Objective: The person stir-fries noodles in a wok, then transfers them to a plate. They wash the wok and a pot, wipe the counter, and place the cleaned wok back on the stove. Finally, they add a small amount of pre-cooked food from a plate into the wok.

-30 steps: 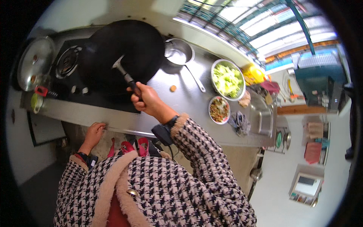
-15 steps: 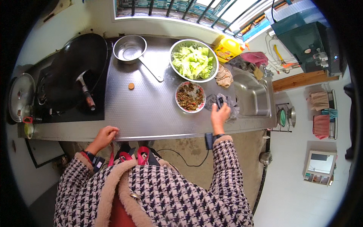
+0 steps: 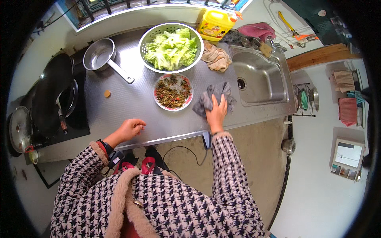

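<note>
My right hand [image 3: 217,112] presses down on a crumpled grey cloth [image 3: 216,94] and grips it, on the steel counter between the plate and the sink. Left of the cloth stands a patterned plate [image 3: 173,93] of chopped, cooked food with red bits. Behind the plate, a metal colander [image 3: 143,55] holds torn green lettuce [image 3: 170,49]. Near the counter's front edge my left hand [image 3: 130,129] hovers with loosely curled fingers, nothing visible in them. A small round brown disc [image 3: 107,93] lies beyond it.
A steel saucepan [image 3: 97,55] sits at the back left, handle pointing inward. Farther left are a black wok [image 3: 51,95] and a lidded pan [image 3: 20,127]. To the right are a beige rag [image 3: 216,57], a yellow jug [image 3: 216,25] and a steel sink [image 3: 260,79].
My right hand has come down onto the grey cloth and taken hold of it. My left hand has moved forward over the counter. The view has shifted to the right.
</note>
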### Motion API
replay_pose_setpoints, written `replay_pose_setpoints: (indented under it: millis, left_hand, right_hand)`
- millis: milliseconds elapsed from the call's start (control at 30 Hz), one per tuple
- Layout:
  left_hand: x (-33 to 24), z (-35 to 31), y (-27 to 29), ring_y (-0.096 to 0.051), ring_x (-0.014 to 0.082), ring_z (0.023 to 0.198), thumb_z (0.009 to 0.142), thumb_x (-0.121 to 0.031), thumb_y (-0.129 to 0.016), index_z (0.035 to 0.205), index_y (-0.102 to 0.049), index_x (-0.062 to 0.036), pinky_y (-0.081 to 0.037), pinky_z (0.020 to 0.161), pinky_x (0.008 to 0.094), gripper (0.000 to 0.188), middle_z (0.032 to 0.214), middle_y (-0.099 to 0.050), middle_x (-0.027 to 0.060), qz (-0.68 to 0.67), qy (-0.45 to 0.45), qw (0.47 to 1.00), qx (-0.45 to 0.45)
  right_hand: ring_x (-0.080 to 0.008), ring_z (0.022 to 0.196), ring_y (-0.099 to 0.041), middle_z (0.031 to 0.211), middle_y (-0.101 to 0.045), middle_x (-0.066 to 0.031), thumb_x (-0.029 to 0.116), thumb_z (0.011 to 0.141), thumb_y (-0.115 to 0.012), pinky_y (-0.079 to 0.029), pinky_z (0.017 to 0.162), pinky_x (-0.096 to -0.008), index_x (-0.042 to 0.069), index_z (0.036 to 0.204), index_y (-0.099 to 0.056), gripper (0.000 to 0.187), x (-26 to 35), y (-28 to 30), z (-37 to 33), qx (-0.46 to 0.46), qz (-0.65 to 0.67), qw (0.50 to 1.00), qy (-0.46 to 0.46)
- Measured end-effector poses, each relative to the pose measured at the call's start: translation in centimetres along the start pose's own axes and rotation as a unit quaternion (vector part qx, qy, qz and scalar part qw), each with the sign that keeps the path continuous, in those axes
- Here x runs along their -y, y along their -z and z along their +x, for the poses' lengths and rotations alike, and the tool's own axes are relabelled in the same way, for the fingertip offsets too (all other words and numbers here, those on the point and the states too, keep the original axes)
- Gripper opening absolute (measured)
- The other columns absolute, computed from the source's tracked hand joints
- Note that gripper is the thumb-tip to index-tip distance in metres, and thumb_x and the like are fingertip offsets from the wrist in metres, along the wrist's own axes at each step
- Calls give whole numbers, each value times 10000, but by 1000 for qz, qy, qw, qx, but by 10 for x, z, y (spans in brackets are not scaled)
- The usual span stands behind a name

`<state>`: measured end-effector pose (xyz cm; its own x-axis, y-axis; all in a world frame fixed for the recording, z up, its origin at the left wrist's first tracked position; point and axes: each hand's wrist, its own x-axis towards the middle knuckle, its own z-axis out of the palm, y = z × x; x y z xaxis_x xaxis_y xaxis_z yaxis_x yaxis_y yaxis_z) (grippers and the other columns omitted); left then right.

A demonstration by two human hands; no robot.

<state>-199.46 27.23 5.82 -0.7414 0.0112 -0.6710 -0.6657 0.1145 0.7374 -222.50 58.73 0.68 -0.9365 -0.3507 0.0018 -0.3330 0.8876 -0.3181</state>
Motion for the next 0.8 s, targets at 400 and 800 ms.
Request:
replay_pose_setpoints:
  millis: [400,800]
  left_hand:
    - [56,-69,19,-573,90,633,910,-104,-483,1052,-621,-12,-477,552,243,219,845,-637,33,-67,42,991,-105]
    - [33,-70,-58,-590,97,663,926,-111,-483,1051,-614,-23,-483,570,243,201,832,-635,18,-45,2,999,-8]
  right_hand:
    - [-308,1014,-595,1097,-627,-174,98,787,-574,-452,895,-384,5,1150,-586,374,-215,133,-149,-178,15,891,-417]
    - [-386,1253,-369,1429,-345,-127,-91,625,-601,-346,1050,-427,207,1270,-522,715,-16,39,-90,58,46,985,153]
